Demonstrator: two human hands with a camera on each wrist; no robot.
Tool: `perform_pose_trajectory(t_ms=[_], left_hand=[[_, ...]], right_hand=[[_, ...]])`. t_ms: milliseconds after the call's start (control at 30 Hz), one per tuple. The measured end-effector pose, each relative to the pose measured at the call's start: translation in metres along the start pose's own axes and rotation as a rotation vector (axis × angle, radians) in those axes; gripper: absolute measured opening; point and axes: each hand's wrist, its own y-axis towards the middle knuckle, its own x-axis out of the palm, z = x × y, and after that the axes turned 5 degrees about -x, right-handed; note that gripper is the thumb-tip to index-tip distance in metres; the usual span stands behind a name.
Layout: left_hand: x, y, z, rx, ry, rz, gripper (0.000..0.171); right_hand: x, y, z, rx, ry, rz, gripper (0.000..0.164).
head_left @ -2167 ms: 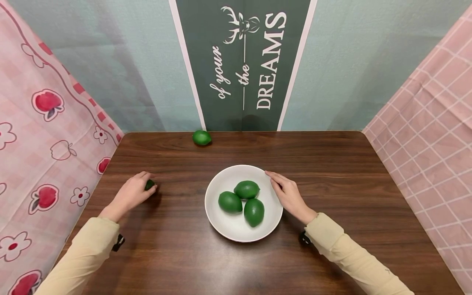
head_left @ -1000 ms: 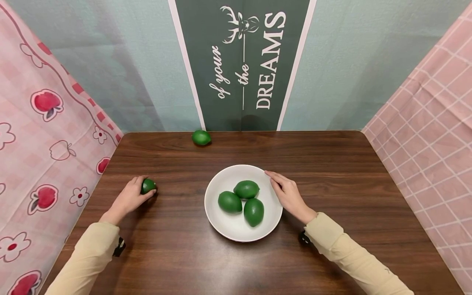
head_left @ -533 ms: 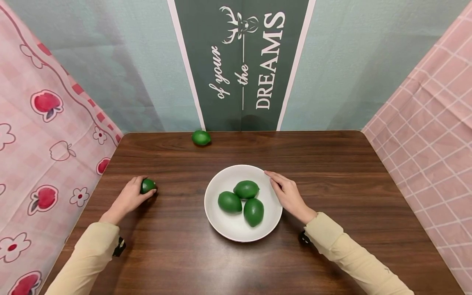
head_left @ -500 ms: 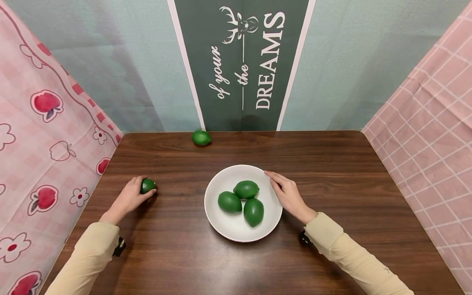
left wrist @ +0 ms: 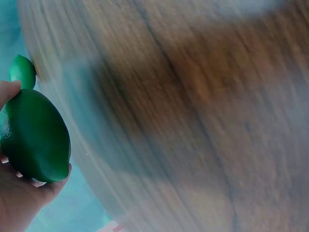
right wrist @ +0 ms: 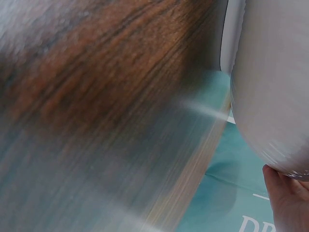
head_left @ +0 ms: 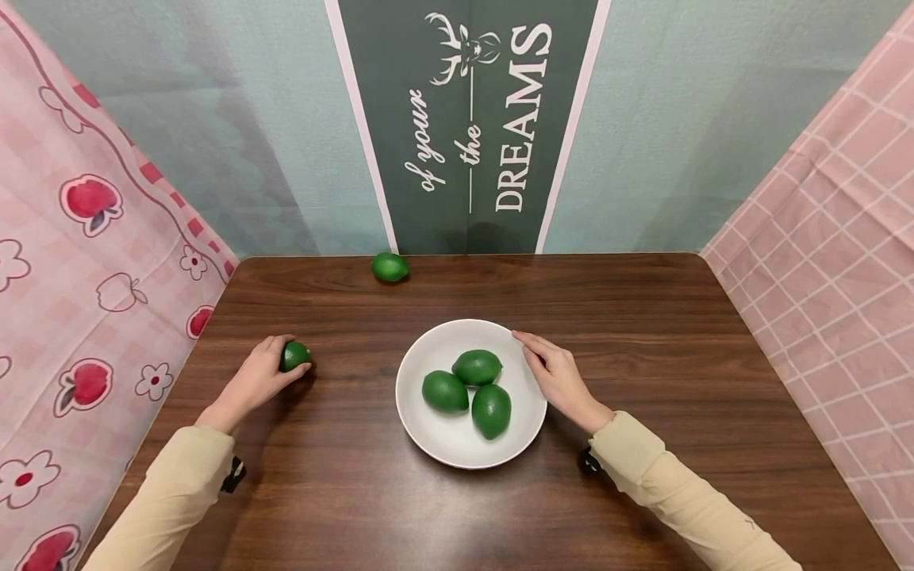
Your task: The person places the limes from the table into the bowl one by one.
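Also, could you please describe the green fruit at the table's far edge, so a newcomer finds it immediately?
Behind the brown table is a dark green panel. Just in front of its left border, at the table's far edge, lies the green fruit, alone there, while three others share the white bowl.

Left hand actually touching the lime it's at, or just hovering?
Touching. Left wrist view shows it: the left hand curls around the lime, its fingers meeting the skin with no gap at the tips.

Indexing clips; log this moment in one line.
left grip: holds lime; right grip: touches bowl; in bowl: three limes; far table edge: one lime
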Motion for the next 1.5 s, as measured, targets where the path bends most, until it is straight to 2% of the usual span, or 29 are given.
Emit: perform_pose_trajectory(t_ms=[300, 600, 867, 1500], left_hand=[[-0.001, 0.001, 0.013, 0.04, 0.018, 0.0, 0.055], [-0.001, 0.003, 0.025, 0.116, 0.028, 0.041, 0.053], [-0.002, 0.004, 0.034, 0.13, 0.028, 0.019, 0.054], [-0.003, 0.003, 0.061, 0.223, 0.044, 0.024, 0.055]], right_hand=[[0.0, 0.0, 0.0, 0.004, -0.003, -0.004, 0.028], [0.0, -0.001, 0.0, 0.01, -0.003, -0.01, 0.028], [0.001, -0.002, -0.001, 0.002, -0.003, -0.001, 0.028], [0.002, -0.002, 0.001, 0.004, -0.006, -0.005, 0.028]])
